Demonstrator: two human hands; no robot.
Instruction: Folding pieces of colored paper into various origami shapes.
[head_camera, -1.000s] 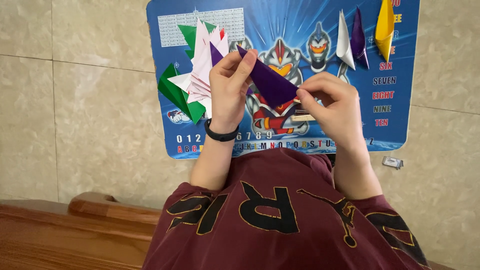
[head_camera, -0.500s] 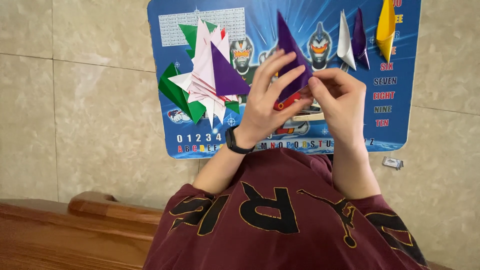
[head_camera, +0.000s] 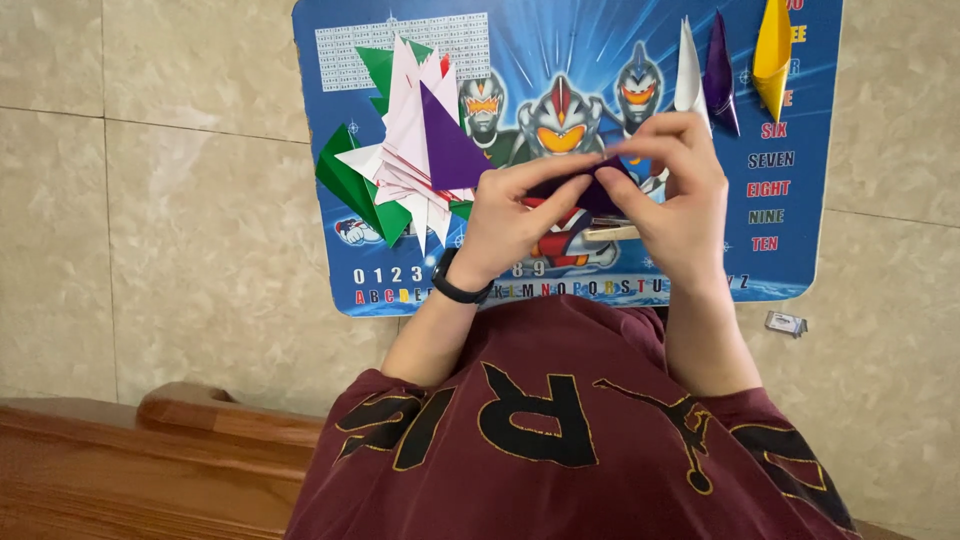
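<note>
Left hand (head_camera: 510, 215): fingers (head_camera: 560, 172) pinched shut on the left part of a folded purple paper piece (head_camera: 590, 190); index finger stretched along its top edge, thumb beneath it.
Right hand (head_camera: 680, 205): fingers (head_camera: 650, 150) curled and closed on the right part of the same purple piece, index finger and thumb meeting at its upper edge.
Purple paper piece: held between both hands above the blue play mat (head_camera: 800, 240), mostly covered by the fingers; only a dark, narrow wedge shows between the two sets of fingertips.
Hand pose: both hands raised side by side, fingertips facing each other and nearly touching; backs of the hands toward the camera, forearms running up from the maroon shirt (head_camera: 560, 430).
Wrist: a black band (head_camera: 458, 285) sits on the left wrist.
Paper pile (head_camera: 415, 165): white, green and purple folded sheets overlapping, just left of the left hand on the mat.
Finished folds: a white one (head_camera: 690, 75), a purple one (head_camera: 720, 75) and a yellow one (head_camera: 772, 50) stand in a row at the mat's upper right, above the right hand.
Wooden stick (head_camera: 610, 233): lies on the mat below the hands, partly hidden.
Small wrapper (head_camera: 786, 323): on the tiled floor (head_camera: 180, 200), right of the mat's lower corner.
Wooden ledge (head_camera: 150, 460): lower left.
</note>
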